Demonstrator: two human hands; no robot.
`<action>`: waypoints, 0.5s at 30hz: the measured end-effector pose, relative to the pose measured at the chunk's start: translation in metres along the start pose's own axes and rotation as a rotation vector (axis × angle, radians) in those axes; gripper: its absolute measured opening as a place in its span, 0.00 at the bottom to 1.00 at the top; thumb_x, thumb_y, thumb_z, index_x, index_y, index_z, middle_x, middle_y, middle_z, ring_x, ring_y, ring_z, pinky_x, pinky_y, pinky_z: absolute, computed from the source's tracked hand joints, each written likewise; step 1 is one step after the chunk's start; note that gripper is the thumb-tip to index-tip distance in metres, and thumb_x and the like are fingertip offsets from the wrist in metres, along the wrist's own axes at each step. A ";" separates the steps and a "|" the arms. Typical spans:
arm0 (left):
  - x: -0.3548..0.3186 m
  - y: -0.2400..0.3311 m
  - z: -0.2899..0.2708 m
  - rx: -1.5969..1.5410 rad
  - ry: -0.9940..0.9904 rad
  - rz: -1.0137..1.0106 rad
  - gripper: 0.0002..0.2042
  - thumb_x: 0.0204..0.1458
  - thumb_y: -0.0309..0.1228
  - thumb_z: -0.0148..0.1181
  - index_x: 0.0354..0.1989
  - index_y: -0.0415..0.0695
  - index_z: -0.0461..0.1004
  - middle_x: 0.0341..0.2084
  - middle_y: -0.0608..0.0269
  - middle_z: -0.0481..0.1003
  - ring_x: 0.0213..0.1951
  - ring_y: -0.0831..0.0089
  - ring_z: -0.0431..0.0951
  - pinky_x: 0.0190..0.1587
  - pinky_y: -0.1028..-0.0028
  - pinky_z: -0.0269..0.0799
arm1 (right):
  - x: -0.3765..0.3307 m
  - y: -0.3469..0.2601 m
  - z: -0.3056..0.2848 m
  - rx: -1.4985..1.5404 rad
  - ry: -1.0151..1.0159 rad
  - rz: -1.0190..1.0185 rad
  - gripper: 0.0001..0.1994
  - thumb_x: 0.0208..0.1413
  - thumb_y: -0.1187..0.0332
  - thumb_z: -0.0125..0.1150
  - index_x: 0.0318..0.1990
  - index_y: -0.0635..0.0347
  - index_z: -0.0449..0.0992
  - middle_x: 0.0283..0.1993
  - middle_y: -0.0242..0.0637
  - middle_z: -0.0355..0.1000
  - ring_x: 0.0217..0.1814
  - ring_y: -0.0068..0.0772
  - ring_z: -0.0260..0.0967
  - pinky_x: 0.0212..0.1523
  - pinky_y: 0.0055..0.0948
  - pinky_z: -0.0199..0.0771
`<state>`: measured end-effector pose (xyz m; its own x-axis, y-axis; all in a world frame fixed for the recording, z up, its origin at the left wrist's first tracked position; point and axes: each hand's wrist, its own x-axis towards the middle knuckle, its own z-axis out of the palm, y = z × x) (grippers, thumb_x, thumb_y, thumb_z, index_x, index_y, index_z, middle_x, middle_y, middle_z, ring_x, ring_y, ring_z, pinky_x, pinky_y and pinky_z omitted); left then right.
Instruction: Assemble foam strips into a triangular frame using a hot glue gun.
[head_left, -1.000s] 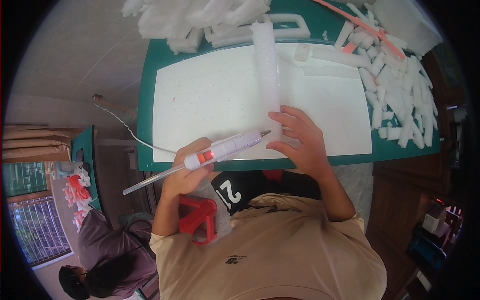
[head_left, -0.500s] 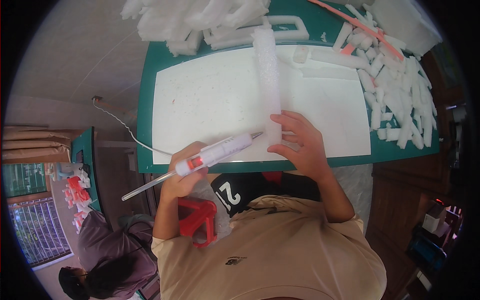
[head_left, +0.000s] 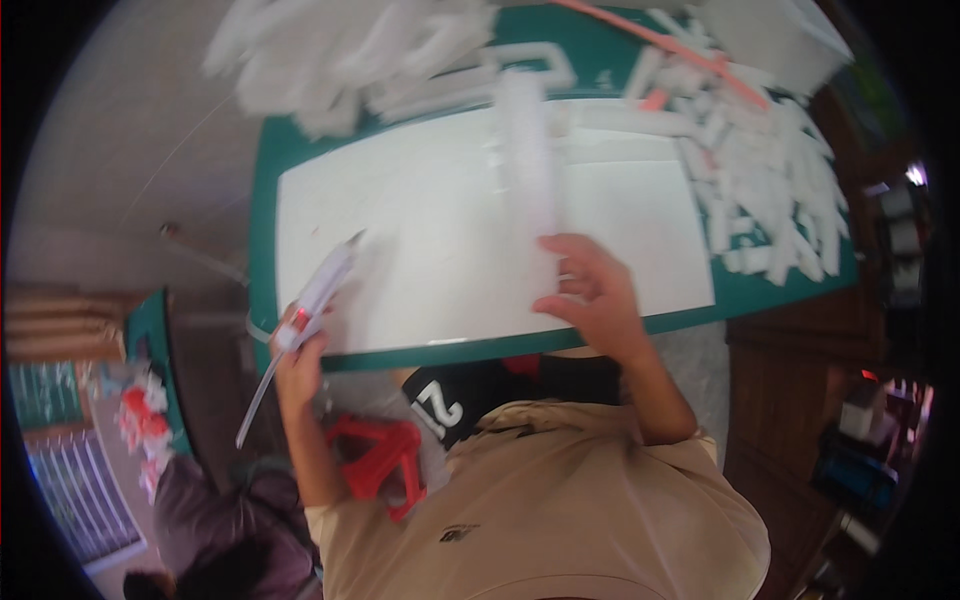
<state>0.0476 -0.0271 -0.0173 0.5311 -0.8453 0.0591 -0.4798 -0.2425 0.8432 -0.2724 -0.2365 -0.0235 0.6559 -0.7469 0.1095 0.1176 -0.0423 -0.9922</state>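
Observation:
My left hand (head_left: 300, 350) is closed round a white glue gun (head_left: 325, 285) at the left front of the white board. The gun's dark nozzle points away and to the right, and a long clear glue stick trails from its rear. A long white foam strip (head_left: 527, 150) runs away from me over the board, smeared by motion. My right hand (head_left: 597, 297) has thumb and fingers around the strip's near end. Where exactly they touch the foam is blurred. The nozzle is well apart from the strip.
The white board (head_left: 420, 250) lies on a green table (head_left: 262, 220). White foam frames (head_left: 440, 90) are piled at the far left, loose foam pieces (head_left: 770, 190) at the right, beside a long pink strip (head_left: 670, 45). A red stool (head_left: 375, 450) stands below; another person (head_left: 220, 520) is at lower left.
My left hand has swung the glue gun left, away from the foam strip, and its nozzle has turned to point farther away from me. The right hand stays at the strip's near end. The view has shifted.

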 end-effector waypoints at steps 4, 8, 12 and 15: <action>0.016 -0.011 0.004 0.065 0.097 0.074 0.17 0.51 0.25 0.57 0.50 0.35 0.72 0.45 0.56 0.75 0.46 0.69 0.74 0.51 0.69 0.68 | -0.007 -0.009 -0.020 -0.087 0.019 0.014 0.30 0.42 0.77 0.73 0.57 0.56 0.71 0.55 0.29 0.66 0.43 0.21 0.66 0.45 0.23 0.77; 0.033 -0.009 0.007 0.247 0.028 0.203 0.20 0.46 0.22 0.61 0.50 0.33 0.71 0.50 0.52 0.71 0.52 0.63 0.71 0.56 0.67 0.65 | -0.016 -0.022 -0.045 -0.013 0.096 0.058 0.30 0.44 0.76 0.72 0.58 0.56 0.70 0.57 0.30 0.66 0.44 0.23 0.67 0.46 0.24 0.77; 0.037 -0.014 -0.003 0.348 -0.018 0.207 0.20 0.45 0.22 0.61 0.50 0.33 0.70 0.51 0.52 0.71 0.53 0.62 0.70 0.57 0.66 0.64 | -0.024 -0.025 -0.060 0.083 0.128 0.059 0.31 0.46 0.76 0.70 0.60 0.56 0.67 0.57 0.33 0.66 0.45 0.24 0.69 0.47 0.24 0.77; 0.037 -0.016 -0.006 0.366 -0.047 0.259 0.20 0.47 0.23 0.58 0.51 0.32 0.69 0.50 0.51 0.70 0.50 0.63 0.71 0.54 0.67 0.67 | -0.030 -0.025 -0.073 0.147 0.160 0.022 0.30 0.47 0.75 0.70 0.61 0.54 0.68 0.56 0.34 0.67 0.44 0.23 0.69 0.46 0.24 0.77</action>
<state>0.0787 -0.0516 -0.0253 0.3325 -0.9191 0.2114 -0.8127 -0.1655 0.5587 -0.3490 -0.2614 -0.0061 0.5337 -0.8431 0.0653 0.2199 0.0638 -0.9734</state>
